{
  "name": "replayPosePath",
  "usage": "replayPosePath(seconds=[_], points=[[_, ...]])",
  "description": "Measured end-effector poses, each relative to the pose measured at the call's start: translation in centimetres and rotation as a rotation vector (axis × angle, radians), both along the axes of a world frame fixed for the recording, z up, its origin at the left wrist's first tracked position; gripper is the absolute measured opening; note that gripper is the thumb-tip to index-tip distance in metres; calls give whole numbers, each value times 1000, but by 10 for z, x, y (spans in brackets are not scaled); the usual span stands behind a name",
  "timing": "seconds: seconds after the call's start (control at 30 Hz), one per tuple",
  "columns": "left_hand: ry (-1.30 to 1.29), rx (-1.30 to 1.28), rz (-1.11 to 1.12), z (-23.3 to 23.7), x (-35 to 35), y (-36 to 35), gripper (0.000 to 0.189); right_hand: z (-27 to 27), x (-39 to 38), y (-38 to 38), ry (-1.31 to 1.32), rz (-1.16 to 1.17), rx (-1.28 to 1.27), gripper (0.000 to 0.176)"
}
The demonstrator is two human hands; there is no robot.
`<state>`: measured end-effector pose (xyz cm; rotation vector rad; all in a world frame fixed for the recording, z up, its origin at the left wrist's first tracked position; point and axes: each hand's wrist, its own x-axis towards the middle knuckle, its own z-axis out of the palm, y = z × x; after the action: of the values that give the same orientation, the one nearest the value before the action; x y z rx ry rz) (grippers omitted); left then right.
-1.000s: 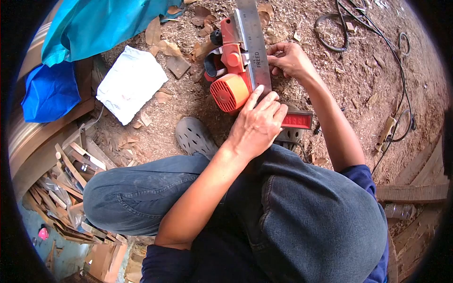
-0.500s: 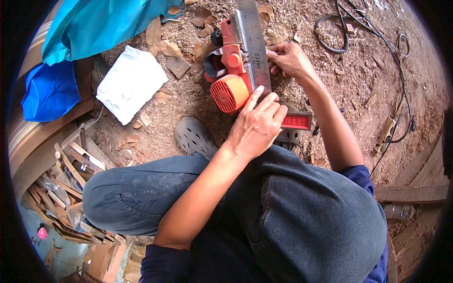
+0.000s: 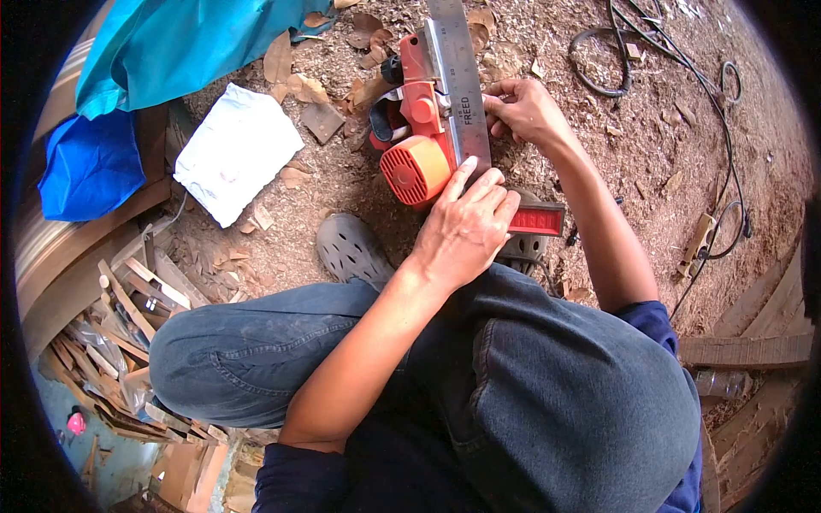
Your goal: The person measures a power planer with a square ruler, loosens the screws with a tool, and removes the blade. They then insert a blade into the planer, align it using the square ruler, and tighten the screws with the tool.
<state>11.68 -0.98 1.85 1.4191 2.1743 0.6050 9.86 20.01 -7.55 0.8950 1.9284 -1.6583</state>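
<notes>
An orange-red electric hand planer (image 3: 416,167) lies on its side on the ground in front of my shoes. Along its sole rests the steel blade of a try square (image 3: 469,103), marked FREED; the red stock (image 3: 537,220) points right. My left hand (image 3: 466,224) is closed over the corner of the square, with fingertips on the lower end of the blade. Beyond the blade's right edge is my right hand (image 3: 526,111), its thumb and fingers pinched together close to the planer. What those fingertips hold, if anything, is hidden.
Wood shavings and dry leaves cover the ground. A white packet (image 3: 239,154), a blue bag (image 3: 91,167) and a teal cloth (image 3: 188,51) lie on the left. Black cable (image 3: 727,162) loops on the right. Wood offcuts (image 3: 128,316) are piled lower left.
</notes>
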Motion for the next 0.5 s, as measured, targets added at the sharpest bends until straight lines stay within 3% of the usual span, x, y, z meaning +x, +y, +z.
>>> replayPosePath(seconds=[0.17,0.27,0.4,0.5], points=[[-12,-10,-8,0,-1,0,56,16,-4,-1,-47,39,54,38],[10,-18,-20,2,-1,2,54,57,14,3,17,-30,77,41],[66,6,-25,3,-9,9,54,94,71,22,109,208,2,54],[112,29,-59,9,-18,23,56,120,95,19,116,229,-88,43]])
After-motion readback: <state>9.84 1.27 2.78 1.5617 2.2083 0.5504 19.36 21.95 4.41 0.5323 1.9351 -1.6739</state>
